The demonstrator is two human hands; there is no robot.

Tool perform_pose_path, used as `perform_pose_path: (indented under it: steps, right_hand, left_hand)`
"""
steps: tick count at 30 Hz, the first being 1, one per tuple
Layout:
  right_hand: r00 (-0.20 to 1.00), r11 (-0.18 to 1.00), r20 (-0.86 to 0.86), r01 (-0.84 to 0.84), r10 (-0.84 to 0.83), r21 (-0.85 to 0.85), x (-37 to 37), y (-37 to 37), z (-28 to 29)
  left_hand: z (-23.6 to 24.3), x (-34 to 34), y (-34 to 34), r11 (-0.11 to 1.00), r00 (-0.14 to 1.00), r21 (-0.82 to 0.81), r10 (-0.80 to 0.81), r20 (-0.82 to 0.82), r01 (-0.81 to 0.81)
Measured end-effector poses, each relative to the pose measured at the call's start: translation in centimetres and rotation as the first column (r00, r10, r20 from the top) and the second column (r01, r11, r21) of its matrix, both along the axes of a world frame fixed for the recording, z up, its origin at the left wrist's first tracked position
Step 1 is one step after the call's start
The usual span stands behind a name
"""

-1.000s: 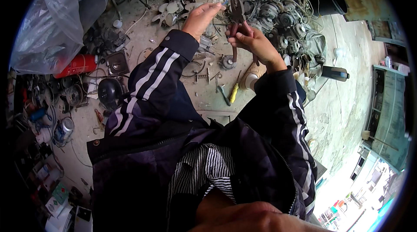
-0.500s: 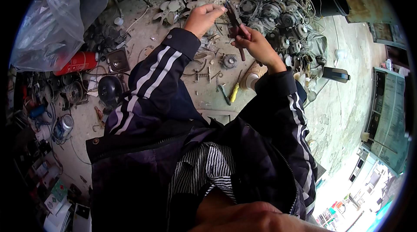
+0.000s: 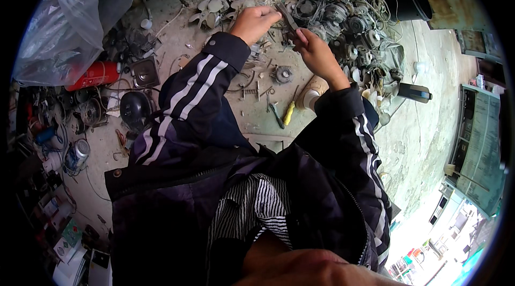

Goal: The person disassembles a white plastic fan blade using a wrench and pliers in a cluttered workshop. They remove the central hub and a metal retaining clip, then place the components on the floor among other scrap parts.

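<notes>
My right hand is wrapped round a pair of pliers with dark jaws pointing up and away from me. Its handles are mostly covered by my fingers. Close to the jaws, my left hand is closed in a pinch, thumb and forefinger together; whatever sits between them is too small to make out. Below both hands a small round motor part lies on the concrete floor. Nearer to me are a yellow-handled tool and a dark-headed hand tool, side by side.
Motor parts and cables are heaped at the far right, near a black bucket. Fan blades lie beyond my left hand. A clear plastic bag and a red cylinder stand at the left. My shoe is beside the tools.
The plier handles, spread apart before, have come together in my right hand. My left hand has shifted very slightly right and stays pinched near the jaws.
</notes>
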State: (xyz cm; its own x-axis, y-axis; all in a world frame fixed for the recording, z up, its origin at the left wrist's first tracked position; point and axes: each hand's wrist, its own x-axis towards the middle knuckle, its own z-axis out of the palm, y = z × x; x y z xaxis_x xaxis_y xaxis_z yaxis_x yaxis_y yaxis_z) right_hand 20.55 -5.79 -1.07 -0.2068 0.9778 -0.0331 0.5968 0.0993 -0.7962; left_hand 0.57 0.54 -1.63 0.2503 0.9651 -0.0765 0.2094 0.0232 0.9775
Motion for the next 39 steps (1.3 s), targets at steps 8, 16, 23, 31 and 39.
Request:
perform_pose_path:
  steps: [8,16,23,31,39]
  right_hand:
    - [0.981,0.946,-0.194,-0.078,0.017,-0.313,-0.1,0.2,1.9]
    - [0.997,0.996,-0.076,-0.011,0.005,-0.089,-0.6,-0.2,0.9]
    - [0.957,0.919,0.239,0.06,-0.164,0.389,-2.3,-0.7,1.8]
    - [0.941,0.967,-0.335,-0.121,0.041,-0.223,-0.4,-0.1,0.9]
    - [0.965,0.959,-0.254,-0.128,0.062,-0.252,-0.9,-0.3,1.7]
  left_hand:
    - [-0.1,0.2,0.3,0.997,0.985,-0.008,-0.075,0.155,0.077]
    - [-0.6,-0.3,0.3,0.99,0.989,-0.011,-0.141,0.047,0.141]
    - [0.1,0.1,-0.5,0.996,0.975,-0.047,-0.068,0.214,0.08]
    - [0.9,-0.3,-0.2,0.983,0.978,-0.09,-0.146,0.147,0.16]
    - [0.4,-0.5,-0.3,0.995,0.985,-0.002,-0.101,0.136,0.102]
